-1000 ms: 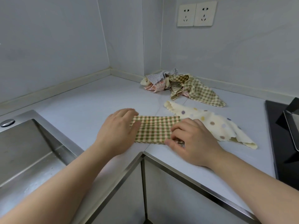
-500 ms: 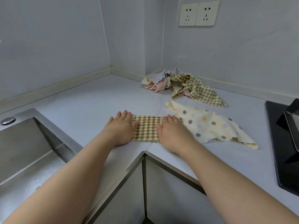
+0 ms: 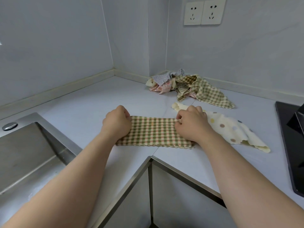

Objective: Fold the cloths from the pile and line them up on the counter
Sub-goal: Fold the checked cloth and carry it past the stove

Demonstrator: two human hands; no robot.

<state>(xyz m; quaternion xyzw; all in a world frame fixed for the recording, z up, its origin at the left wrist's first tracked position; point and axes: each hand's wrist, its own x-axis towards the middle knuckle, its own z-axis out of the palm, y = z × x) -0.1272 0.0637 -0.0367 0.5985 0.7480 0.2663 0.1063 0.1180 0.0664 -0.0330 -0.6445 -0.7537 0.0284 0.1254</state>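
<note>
A folded green-checked cloth (image 3: 153, 132) lies flat on the grey counter (image 3: 79, 112) near the inner corner edge. My left hand (image 3: 116, 123) pinches its far left corner with curled fingers. My right hand (image 3: 191, 125) pinches its far right corner the same way. A cream cloth with coloured dots (image 3: 230, 129) lies spread out just right of my right hand. The pile of cloths (image 3: 182, 86) sits in the back corner against the wall, with a second checked cloth draped toward the right.
A steel sink (image 3: 24, 155) is sunk into the counter at the left. A black cooktop (image 3: 291, 142) with a dark object on it fills the right edge. Two wall sockets (image 3: 204, 11) sit above the pile.
Both hands went from pressing flat on the checked cloth to pinching its far corners. The cloth's ends, covered by my hands before, now show.
</note>
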